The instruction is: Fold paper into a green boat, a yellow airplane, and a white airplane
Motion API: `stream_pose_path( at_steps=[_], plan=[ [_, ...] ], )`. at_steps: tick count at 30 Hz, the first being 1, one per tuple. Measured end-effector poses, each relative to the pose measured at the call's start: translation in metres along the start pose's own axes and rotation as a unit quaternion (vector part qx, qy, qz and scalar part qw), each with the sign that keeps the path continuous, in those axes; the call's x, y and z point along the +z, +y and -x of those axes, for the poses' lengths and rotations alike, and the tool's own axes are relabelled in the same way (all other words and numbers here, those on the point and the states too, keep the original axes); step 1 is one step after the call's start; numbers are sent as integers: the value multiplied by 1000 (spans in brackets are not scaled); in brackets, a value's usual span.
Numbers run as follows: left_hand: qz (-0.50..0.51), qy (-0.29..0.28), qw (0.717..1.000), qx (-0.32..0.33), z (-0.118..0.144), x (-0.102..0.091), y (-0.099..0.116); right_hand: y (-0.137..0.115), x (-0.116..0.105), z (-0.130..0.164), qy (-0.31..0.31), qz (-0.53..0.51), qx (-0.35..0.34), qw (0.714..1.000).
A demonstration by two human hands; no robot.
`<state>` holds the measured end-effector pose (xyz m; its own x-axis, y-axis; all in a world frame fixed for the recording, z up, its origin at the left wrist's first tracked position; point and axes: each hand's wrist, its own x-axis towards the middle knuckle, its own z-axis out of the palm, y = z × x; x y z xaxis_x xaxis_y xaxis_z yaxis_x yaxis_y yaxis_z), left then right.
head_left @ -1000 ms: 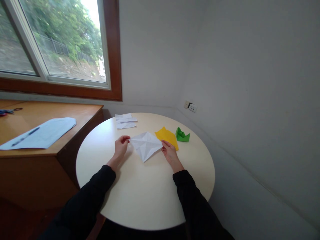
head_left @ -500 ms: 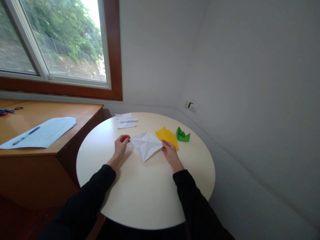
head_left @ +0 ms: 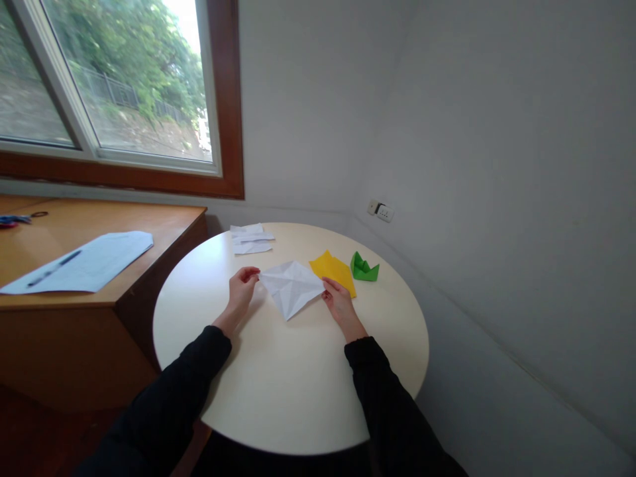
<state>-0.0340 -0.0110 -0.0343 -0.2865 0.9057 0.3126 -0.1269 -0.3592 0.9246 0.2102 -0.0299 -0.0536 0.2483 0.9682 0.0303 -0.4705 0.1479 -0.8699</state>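
Observation:
A creased white sheet of paper (head_left: 292,289) is stretched between my two hands over the round table, one corner pointing towards me. My left hand (head_left: 243,288) pinches its left corner between thumb and fingers. At the opposite corner, my right hand (head_left: 338,305) is closed on the paper in a similar pinch. Just beyond the right hand lies a yellow sheet of paper (head_left: 335,270), partly covered by that hand. A folded green paper boat (head_left: 364,267) sits to the right of the yellow sheet.
Several white paper pieces (head_left: 251,238) lie at the back of the round cream table (head_left: 283,397). On the wooden desk (head_left: 169,222) at left are white sheets (head_left: 114,255) with a pen (head_left: 54,268) on top, and scissors (head_left: 20,218). Walls stand close behind and to the right.

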Motion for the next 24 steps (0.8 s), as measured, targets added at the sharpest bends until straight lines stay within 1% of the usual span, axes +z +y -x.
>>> stream_pose_path(
  at_steps=[9, 24],
  plan=[
    [-8, -1, 1000, 6, 0, 0, 0, 0, -1, 0, 0, 6, 2, 1000],
    [-28, 0, 1000, 4, 3, 0, 7, -2, 1, 1, 5, 7, 7, 1000]
  ],
)
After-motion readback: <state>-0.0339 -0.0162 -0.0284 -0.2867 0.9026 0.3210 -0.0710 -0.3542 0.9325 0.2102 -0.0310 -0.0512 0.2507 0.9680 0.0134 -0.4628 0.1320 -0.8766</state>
